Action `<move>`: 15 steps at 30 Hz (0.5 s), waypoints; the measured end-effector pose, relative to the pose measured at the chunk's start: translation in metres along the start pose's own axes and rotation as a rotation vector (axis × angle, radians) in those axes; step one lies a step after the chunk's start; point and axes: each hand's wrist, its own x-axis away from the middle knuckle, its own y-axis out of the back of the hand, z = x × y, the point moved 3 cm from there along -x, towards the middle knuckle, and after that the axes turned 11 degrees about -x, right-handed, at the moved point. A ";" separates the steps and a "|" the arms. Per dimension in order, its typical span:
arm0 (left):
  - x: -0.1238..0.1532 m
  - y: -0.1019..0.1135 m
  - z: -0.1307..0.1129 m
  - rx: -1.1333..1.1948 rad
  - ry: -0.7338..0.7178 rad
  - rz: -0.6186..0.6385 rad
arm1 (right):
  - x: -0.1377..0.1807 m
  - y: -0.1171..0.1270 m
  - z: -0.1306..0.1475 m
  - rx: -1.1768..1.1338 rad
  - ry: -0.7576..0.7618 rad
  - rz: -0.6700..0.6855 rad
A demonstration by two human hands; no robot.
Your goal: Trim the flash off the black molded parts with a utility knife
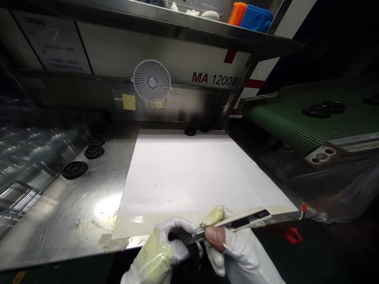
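Observation:
My left hand (161,248), in a white glove wrapped with pale yellow tape, is shut on a small black rubber piece (180,236) at the front edge of the table. My right hand (237,250), also gloved but with a bare fingertip showing, grips a white-and-black utility knife (247,219). The knife's steel blade (197,236) reaches toward the black piece and appears to touch it. Part of the piece is hidden by my fingers.
A white sheet (189,177) covers a steel table (79,205), with black rubber rings (74,170) at the left. A green conveyor belt (284,118) carrying similar rings runs at the right. A shelf (177,23) overhangs the back, and a small fan (152,81) hangs below it.

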 end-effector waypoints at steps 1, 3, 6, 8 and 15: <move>-0.001 0.001 0.000 -0.012 -0.016 0.025 | -0.001 -0.002 0.001 0.013 0.006 0.012; -0.002 0.002 0.000 -0.045 -0.047 0.055 | -0.001 -0.003 -0.002 0.040 -0.007 0.019; -0.002 0.003 0.001 -0.073 -0.054 0.087 | 0.002 0.001 -0.007 0.109 -0.025 0.018; 0.000 0.002 0.001 -0.054 -0.051 0.098 | 0.004 0.007 -0.008 0.158 -0.011 0.008; 0.006 0.002 -0.004 0.024 -0.023 -0.031 | 0.010 0.026 0.001 0.191 -0.090 0.056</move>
